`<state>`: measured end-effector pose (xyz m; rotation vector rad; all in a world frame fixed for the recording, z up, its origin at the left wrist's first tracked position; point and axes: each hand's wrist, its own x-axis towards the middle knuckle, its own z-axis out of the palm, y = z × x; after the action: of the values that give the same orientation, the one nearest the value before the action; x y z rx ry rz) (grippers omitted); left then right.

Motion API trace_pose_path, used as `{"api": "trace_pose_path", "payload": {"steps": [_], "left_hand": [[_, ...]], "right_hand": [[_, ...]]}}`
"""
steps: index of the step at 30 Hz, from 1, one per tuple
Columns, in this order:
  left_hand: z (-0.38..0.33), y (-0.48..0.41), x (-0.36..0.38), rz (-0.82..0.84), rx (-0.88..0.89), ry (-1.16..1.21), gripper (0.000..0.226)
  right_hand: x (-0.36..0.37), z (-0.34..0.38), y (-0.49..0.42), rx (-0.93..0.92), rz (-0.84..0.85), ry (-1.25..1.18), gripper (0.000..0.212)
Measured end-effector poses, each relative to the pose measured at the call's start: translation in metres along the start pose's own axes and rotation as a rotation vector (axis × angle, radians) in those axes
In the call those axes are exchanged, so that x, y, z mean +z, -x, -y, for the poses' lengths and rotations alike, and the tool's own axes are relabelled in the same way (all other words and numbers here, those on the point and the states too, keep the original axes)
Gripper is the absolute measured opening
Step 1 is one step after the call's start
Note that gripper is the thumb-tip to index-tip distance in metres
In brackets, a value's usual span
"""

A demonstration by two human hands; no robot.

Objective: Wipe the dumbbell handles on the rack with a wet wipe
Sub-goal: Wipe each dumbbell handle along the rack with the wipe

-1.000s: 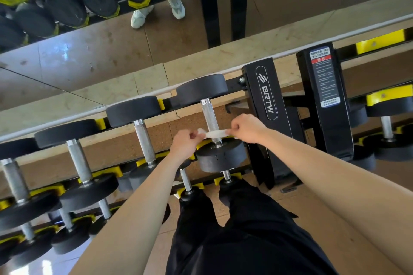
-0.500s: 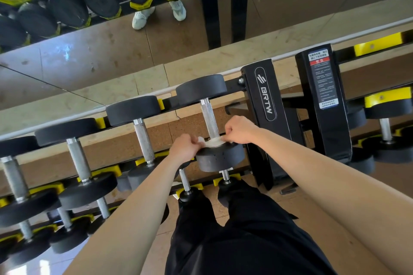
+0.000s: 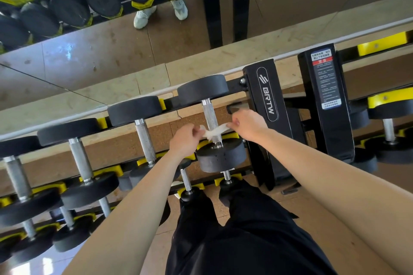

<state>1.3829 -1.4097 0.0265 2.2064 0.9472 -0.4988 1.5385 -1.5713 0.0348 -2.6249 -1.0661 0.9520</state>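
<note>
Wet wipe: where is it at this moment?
Head view, centre: the wet wipe is stretched across the near end of a top-row dumbbell handle, pinched between the left hand and right hand, just left of the BRTW rack upright.

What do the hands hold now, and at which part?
Both hold one wet wipe, stretched across the dumbbell handle: the left hand pinches its left end, the right hand its right end.
</note>
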Motion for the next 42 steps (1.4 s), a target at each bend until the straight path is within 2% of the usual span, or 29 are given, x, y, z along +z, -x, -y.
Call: {"api": "trace_pose_path", "payload": {"steps": [2,4,7,8,10,12,14,17,19,21,23,25,27,30,32,34,38,40,42], "left_hand": [[0.006,0.001,-0.002,-0.158,-0.125,0.007,0.026],[0.009,0.000,0.000,-0.192,-0.172,0.056,0.027],[0.000,0.000,-0.001,-0.034,0.021,0.138,0.022],[-0.004,0.000,-0.002,-0.037,0.067,0.145,0.020],[-0.009,-0.007,-0.007,-0.195,0.026,0.150,0.020],[-0.011,-0.017,-0.010,-0.345,-0.189,0.223,0.023],[-0.013,-0.026,-0.008,-0.344,-0.319,0.325,0.027],[-0.030,-0.027,-0.001,-0.244,-0.186,0.431,0.028],[-0.035,-0.026,0.002,-0.259,-0.144,0.486,0.026],[-0.029,-0.027,0.000,-0.319,-0.248,0.480,0.029],[-0.017,-0.026,0.000,-0.306,-0.368,0.473,0.029],[-0.014,-0.027,0.004,-0.185,-0.337,0.480,0.030],[-0.017,-0.025,0.006,-0.069,-0.246,0.475,0.035],[-0.012,-0.017,0.002,-0.071,-0.199,0.477,0.035],[0.000,-0.011,0.000,-0.071,-0.246,0.408,0.033],[0.012,-0.007,0.001,0.004,-0.281,0.315,0.029],[0.003,0.002,0.000,0.220,-0.136,0.326,0.017],[-0.001,0.003,-0.003,0.213,-0.070,0.323,0.018],[0.004,-0.001,-0.003,0.120,-0.138,0.221,0.027]], "right_hand": [[0.007,0.014,0.003,-0.099,-0.011,-0.036,0.033],[0.011,0.022,0.000,-0.139,-0.097,-0.063,0.032],[0.006,0.007,-0.013,-0.044,-0.318,-0.065,0.030],[0.005,0.002,-0.015,0.001,-0.367,-0.066,0.030],[0.009,0.008,-0.019,0.047,-0.401,-0.091,0.034],[0.013,0.028,-0.021,0.025,-0.381,-0.152,0.038],[0.011,0.043,-0.025,0.031,-0.372,-0.205,0.039],[0.005,0.039,-0.036,0.260,-0.329,-0.291,0.041],[0.008,0.038,-0.038,0.345,-0.289,-0.372,0.042],[0.012,0.048,-0.037,0.278,-0.260,-0.470,0.040],[0.014,0.054,-0.034,0.180,-0.249,-0.521,0.043],[0.009,0.047,-0.028,0.127,-0.239,-0.463,0.045],[0.002,0.030,-0.022,0.153,-0.182,-0.379,0.042],[0.001,0.015,-0.014,0.160,-0.112,-0.348,0.040],[0.005,0.020,-0.010,0.068,-0.066,-0.366,0.036],[0.008,0.025,-0.004,-0.007,-0.023,-0.357,0.035],[0.003,-0.001,0.000,0.104,-0.058,-0.309,0.036],[0.004,-0.013,0.004,0.154,-0.051,-0.285,0.035],[0.010,-0.005,0.009,0.081,0.072,-0.278,0.032]]}}
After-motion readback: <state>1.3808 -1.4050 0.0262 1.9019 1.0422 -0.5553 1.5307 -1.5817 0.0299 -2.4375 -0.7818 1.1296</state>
